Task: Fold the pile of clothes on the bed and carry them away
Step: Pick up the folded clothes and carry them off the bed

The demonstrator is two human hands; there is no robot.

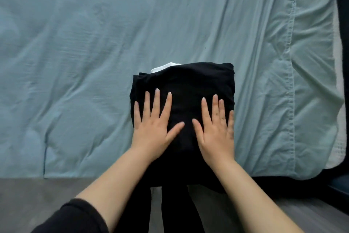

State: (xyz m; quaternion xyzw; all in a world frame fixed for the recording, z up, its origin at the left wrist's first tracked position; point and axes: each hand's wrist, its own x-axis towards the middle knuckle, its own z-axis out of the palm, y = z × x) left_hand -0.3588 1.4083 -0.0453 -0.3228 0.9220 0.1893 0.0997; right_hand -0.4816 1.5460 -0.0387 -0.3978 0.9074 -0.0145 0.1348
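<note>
Two hands, left hand (154,128) and right hand (215,130), press flat, fingers straight and spread, on the folded black garment (185,85).

A wrinkled pale teal fabric sheet (98,40) is covering the wide bed (311,138) and filling most of the view, its stitched hem running down the right side. A white waffle-textured cover (339,81) is showing beyond that hem. Grey wood-look plank flooring (34,197) is lying along the near edge in soft, even light.
</note>
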